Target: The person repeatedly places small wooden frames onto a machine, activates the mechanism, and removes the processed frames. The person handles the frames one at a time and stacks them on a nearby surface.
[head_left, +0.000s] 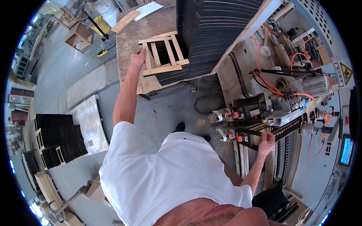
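Wooden frame (164,54) x1 w/ left hand (137,58), right hand (267,141) on machine (286,101)

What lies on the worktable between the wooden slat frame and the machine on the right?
In the head view, a tall stack of black panels fills the stretch between the wooden slat frame and the machine.

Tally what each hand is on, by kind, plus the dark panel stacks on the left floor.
Wooden slatted frame at the left hand: 1
Machine part at the right hand: 1
Dark panel stacks: 3
Total: 5
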The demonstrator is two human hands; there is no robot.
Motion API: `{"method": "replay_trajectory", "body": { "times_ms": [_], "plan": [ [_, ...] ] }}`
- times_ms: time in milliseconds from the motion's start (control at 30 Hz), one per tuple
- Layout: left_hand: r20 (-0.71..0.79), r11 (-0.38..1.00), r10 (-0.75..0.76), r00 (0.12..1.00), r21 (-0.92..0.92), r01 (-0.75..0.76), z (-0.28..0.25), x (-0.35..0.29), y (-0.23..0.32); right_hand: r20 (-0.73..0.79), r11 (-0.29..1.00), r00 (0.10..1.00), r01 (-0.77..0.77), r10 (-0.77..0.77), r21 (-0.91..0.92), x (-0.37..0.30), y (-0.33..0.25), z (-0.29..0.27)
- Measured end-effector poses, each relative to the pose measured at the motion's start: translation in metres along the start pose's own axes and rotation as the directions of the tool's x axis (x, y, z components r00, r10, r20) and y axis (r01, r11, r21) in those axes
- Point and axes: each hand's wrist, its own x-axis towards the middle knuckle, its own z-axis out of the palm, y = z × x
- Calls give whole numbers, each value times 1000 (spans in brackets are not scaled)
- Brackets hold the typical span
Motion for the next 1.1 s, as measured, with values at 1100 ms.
{"method": "replay_trajectory", "body": {
  "times_ms": [1100],
  "plan": [
    [582, 429, 531, 616, 443, -788, 89, -118, 29, -12, 860, 919, -374, 395, -346, -188, 132, 5]
  ]
}}
